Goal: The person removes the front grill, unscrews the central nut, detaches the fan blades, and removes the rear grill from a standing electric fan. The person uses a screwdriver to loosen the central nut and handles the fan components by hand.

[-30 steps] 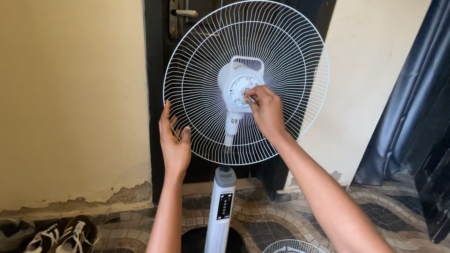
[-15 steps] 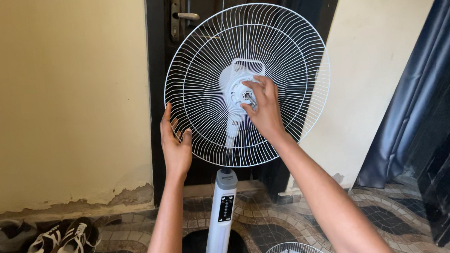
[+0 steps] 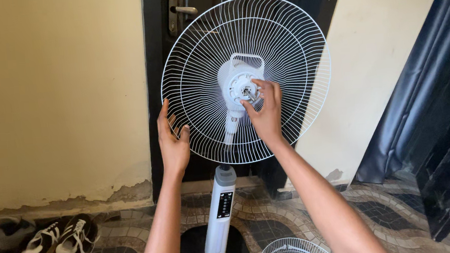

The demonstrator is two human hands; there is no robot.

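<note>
Now the right hand (image 3: 263,112) pinches the hub (image 3: 245,90) at the grille's (image 3: 197,68) centre; the left hand (image 3: 173,142), fingers loosely open, steadies its rim at eight o'clock.

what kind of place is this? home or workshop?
Most likely a home, by an entrance. A dark door with a lever handle stands behind the pedestal fan, pairs of shoes lie on the patterned tile floor, and the painted wall is chipped along its base.
</note>
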